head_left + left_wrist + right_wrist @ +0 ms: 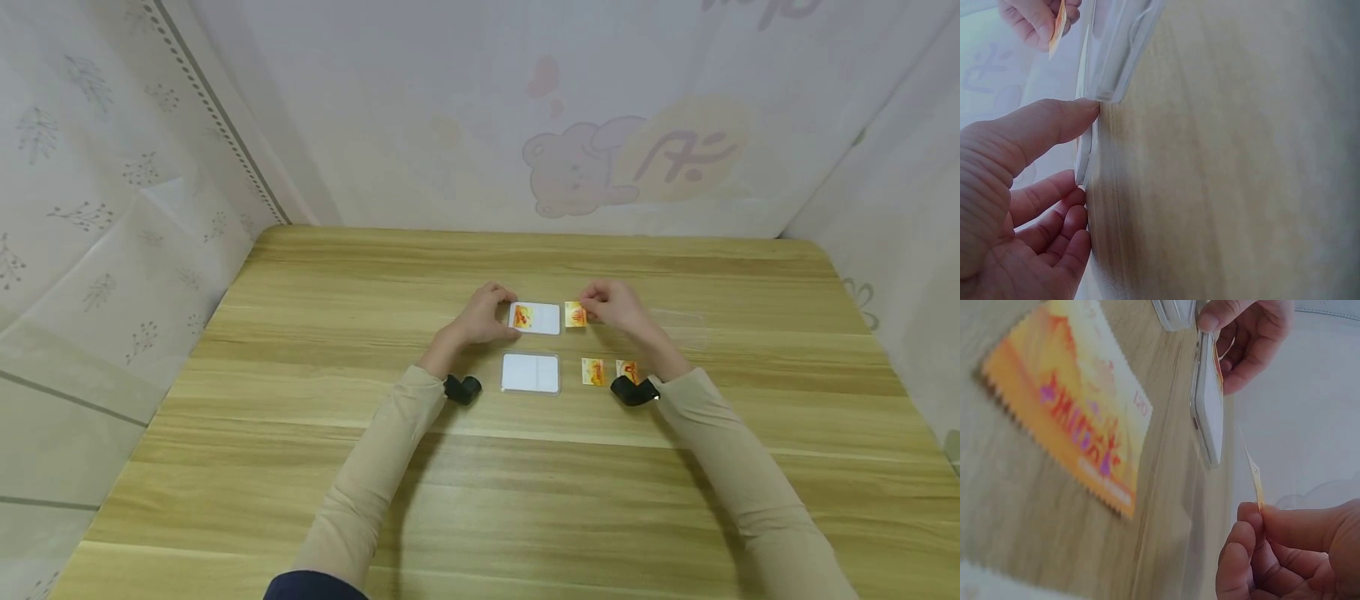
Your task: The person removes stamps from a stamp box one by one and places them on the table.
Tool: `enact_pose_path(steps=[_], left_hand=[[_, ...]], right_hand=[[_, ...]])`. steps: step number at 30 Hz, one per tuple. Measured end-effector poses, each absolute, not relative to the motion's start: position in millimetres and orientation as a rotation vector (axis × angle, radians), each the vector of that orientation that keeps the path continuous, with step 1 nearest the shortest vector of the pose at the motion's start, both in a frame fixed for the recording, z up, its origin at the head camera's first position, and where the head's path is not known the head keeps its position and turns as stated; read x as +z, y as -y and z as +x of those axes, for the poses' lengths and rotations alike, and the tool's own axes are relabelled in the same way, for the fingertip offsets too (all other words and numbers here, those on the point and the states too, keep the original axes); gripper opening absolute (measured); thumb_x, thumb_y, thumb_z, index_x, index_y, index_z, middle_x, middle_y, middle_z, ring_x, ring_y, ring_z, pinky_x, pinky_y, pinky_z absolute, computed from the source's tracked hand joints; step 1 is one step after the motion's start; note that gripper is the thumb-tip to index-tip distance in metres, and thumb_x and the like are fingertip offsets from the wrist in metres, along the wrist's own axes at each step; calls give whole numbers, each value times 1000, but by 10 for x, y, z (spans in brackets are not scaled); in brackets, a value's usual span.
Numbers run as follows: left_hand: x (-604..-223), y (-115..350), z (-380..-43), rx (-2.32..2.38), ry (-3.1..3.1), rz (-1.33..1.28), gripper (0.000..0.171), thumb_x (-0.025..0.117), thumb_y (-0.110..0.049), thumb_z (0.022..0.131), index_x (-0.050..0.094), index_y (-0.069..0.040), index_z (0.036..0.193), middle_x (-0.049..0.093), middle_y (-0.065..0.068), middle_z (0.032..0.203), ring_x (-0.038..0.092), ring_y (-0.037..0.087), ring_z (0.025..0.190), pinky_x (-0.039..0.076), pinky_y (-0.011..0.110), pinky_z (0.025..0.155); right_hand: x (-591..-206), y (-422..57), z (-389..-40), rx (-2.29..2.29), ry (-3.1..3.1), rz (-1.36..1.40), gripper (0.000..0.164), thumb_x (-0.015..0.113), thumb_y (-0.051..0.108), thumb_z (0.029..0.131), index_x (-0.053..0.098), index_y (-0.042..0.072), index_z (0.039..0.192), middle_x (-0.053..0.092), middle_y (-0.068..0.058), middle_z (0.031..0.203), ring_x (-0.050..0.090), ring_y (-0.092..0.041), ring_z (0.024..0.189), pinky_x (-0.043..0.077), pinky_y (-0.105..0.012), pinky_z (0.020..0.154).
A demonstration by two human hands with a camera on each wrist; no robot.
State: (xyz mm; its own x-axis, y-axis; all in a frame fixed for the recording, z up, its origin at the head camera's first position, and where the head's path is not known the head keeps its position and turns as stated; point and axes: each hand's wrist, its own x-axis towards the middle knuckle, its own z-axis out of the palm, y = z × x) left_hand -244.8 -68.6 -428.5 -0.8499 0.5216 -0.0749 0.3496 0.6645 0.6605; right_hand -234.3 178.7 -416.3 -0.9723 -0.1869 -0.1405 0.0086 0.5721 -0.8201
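Note:
My left hand holds a flat clear case with a white insert by its left end, thumb on the near edge and fingers at the far edge. An orange stamp lies on the left half of that insert. Just right of the case, my right hand pinches another orange-yellow stamp between thumb and fingertips. In the right wrist view this pinched stamp stands edge-on, raised off the table. The case in the left wrist view is seen from its side.
A second case with a bare white insert lies nearer on the wooden table. To its right are two more stamps, one fully visible and one partly behind the right wrist camera. A clear plastic cover lies farther right.

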Motion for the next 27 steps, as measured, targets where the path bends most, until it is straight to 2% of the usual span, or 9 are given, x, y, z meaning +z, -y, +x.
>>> enact_pose_path(steps=[4,17,27], left_hand=[[-4285,691,-2445,962,-2628,695,58,76,-13,75,53,5,125,47,19,124,40,31,120,32,38,104],[-4283,687,-2447,965,-2621,685,59,76,-12,75,52,6,126,47,19,125,40,31,120,31,38,105],[-4299,681,-2455,962,-2624,683,59,76,-13,75,52,5,126,46,18,126,39,31,122,31,38,105]], right_hand=[[-4164,-1844,-2339,-1344,-2616,-167,15,55,3,92,61,-10,98,62,-16,82,59,-17,70,52,-24,65],[-4221,-2062,-2319,-1295,-2683,-210,14,55,1,91,61,-11,95,63,-17,78,55,-13,65,45,-17,56],[-4192,-2204,-2275,-1241,-2710,-176,14,55,2,90,61,-10,94,63,-15,76,55,-15,63,41,-20,50]])
